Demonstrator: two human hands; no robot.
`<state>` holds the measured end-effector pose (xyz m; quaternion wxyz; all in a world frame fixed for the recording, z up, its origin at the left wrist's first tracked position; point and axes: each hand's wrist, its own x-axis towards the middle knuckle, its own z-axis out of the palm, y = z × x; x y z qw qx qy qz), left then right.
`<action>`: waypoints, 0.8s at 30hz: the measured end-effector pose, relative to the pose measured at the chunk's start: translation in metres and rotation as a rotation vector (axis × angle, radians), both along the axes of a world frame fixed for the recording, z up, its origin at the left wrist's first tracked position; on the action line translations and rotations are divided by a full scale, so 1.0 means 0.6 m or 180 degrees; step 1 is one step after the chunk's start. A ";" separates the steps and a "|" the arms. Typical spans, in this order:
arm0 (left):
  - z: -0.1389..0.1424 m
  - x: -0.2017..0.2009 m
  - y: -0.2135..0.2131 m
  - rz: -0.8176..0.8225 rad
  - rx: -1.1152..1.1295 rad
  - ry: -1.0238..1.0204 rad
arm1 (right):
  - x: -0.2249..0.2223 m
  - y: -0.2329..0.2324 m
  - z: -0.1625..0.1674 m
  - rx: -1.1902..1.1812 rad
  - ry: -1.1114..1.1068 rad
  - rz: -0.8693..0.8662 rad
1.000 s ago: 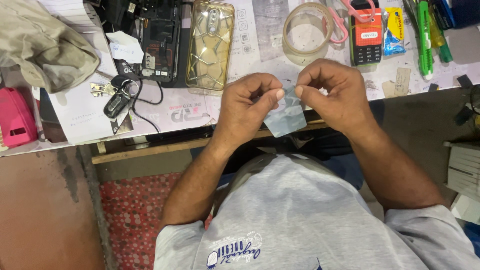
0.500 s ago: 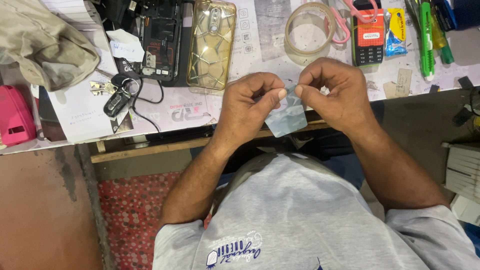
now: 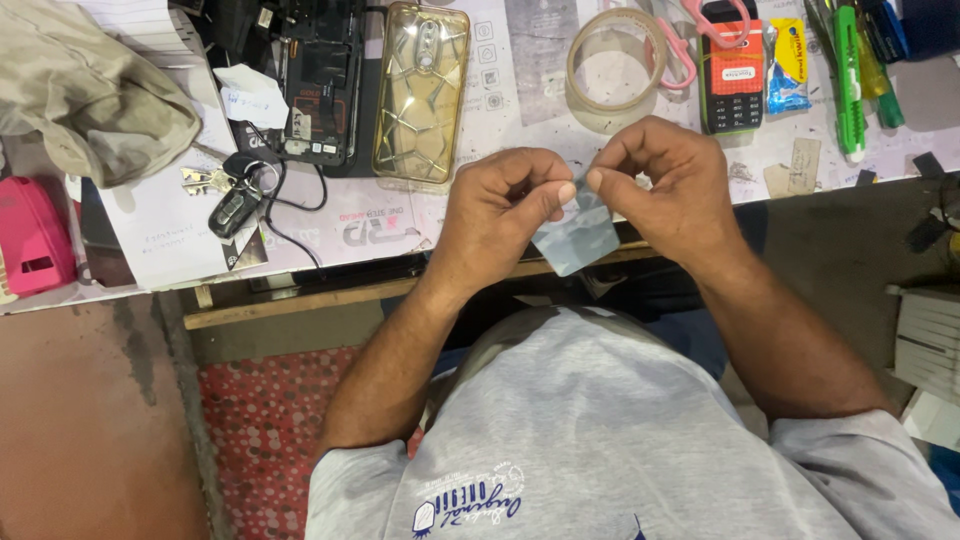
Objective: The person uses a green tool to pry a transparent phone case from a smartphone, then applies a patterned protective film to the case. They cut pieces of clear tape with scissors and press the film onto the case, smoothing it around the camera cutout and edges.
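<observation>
Right now the desk [image 3: 150,230], papered over in printed sheets, fills the top of the view, with a crumpled beige cloth [image 3: 85,85] bunched at its far left corner. Next in size, an opened phone [image 3: 320,85] with its insides showing lies beside a clear gold-tinted phone case [image 3: 420,90]. A roll of clear tape [image 3: 617,58] sits further right, then a small keypad phone [image 3: 732,70] and a green utility knife [image 3: 848,80]. Keys on a fob [image 3: 232,195] lie near the desk's front edge. Down at that edge, both hands meet: the left hand [image 3: 500,215] and right hand [image 3: 670,190] each pinch, thumb against fingertip, the top of a small translucent grey film piece [image 3: 578,235]. Both grips are closed tight on it, and it hangs just over the desk's edge, above the lap.
</observation>
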<state>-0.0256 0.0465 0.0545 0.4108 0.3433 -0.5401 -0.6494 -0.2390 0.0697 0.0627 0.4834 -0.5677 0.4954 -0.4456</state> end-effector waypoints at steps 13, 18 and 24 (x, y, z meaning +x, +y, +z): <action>0.017 0.000 -0.012 0.0091 -0.0942 -0.0737 | 0.003 0.008 -0.008 -0.0196 -0.0038 -0.0052; 0.026 -0.013 -0.020 -0.0010 -0.0517 -0.0490 | 0.005 0.011 -0.007 -0.0122 0.0139 -0.0088; 0.036 -0.031 -0.023 -0.0020 -0.0676 -0.0687 | -0.003 0.015 -0.003 -0.0147 0.0193 -0.0071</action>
